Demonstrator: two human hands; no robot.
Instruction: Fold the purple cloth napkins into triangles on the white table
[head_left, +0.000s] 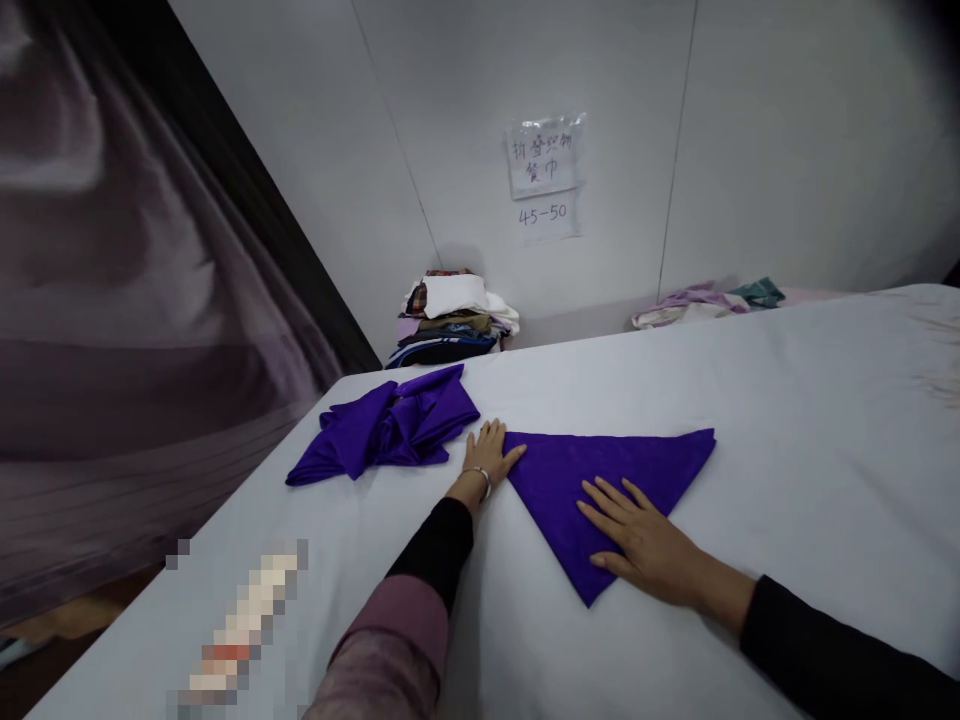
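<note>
A purple cloth napkin [600, 475] lies folded into a triangle on the white table [787, 420], its point toward me. My right hand [645, 545] rests flat on the napkin's near part, fingers spread. My left hand [491, 455] lies flat at the triangle's left corner, fingers stretched out, a bracelet on the wrist. Just left of that hand sits a crumpled heap of purple cloth [390, 425].
A stack of folded fabrics [454, 320] stands against the wall behind the table's far edge. More loose cloths [705, 300] lie further right. A paper sign [546, 165] hangs on the wall. A dark curtain [135, 330] hangs at the left.
</note>
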